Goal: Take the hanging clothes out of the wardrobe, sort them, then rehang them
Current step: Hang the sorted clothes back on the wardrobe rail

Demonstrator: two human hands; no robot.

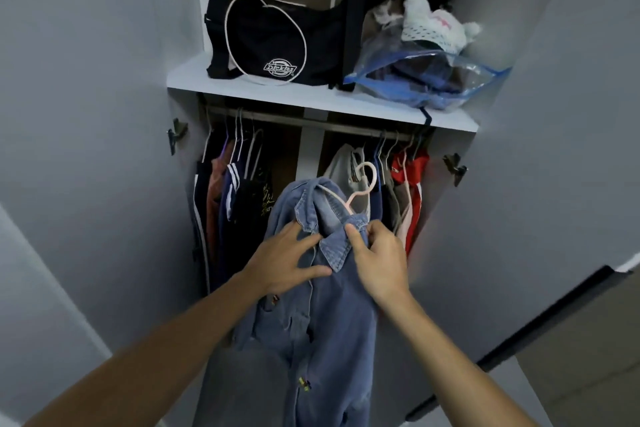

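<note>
Left hand (287,262) flat on limp, heavy denim jacket (322,315), right hand (379,260) pinching collar; carry it by the pink hanger (362,189).

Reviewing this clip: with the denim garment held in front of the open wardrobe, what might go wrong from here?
The pink hanger sits only partly inside the denim jacket; it may slip out, since the right hand pinches just the collar and the left hand only rests on the fabric. Its hook could also snag the clothes on the rail right behind it.
</note>
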